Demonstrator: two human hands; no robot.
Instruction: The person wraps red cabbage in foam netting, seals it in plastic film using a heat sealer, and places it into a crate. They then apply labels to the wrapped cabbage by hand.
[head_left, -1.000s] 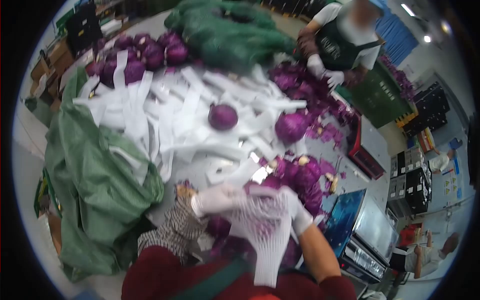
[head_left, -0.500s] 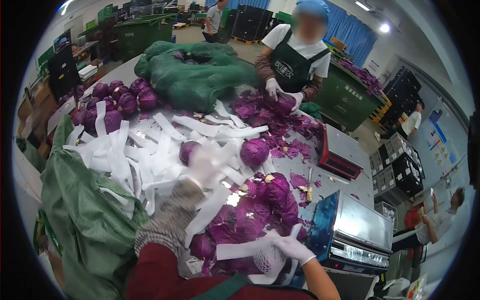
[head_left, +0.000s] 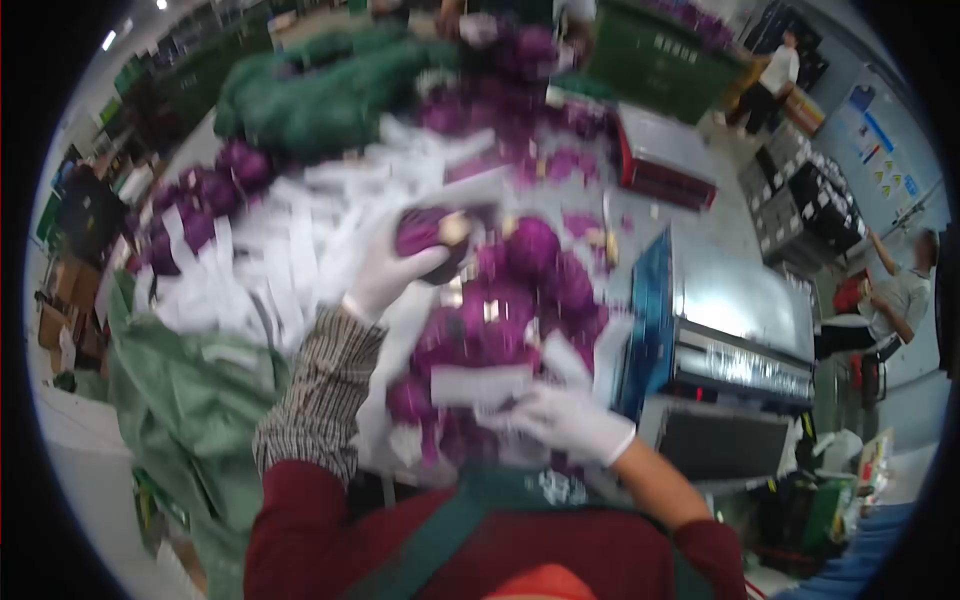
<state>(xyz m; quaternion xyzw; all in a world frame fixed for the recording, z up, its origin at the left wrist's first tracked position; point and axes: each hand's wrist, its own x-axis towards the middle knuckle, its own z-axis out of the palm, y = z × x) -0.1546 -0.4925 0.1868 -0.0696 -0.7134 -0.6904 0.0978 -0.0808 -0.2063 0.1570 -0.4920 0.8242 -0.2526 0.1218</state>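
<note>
My left hand (head_left: 385, 272), in a white glove, grips a purple cabbage (head_left: 432, 236) and holds it above the table. My right hand (head_left: 562, 420), also gloved, holds a white foam net sleeve (head_left: 480, 385) close to my body. Between the two hands lies a heap of purple cabbages (head_left: 520, 300). The whole picture is blurred by motion.
White foam sleeves (head_left: 270, 250) are strewn over the table, with more cabbages (head_left: 215, 180) at the far left. Green mesh sacks (head_left: 185, 400) hang at the left edge and lie at the back (head_left: 310, 100). A scale (head_left: 740, 340) stands on the right, a red scale (head_left: 665, 155) behind it. A person (head_left: 900, 295) stands at the far right.
My left hand reached out, took a cabbage off the table and lifted it. My right hand stayed near my body with the foam sleeve. The view swung down and right.
</note>
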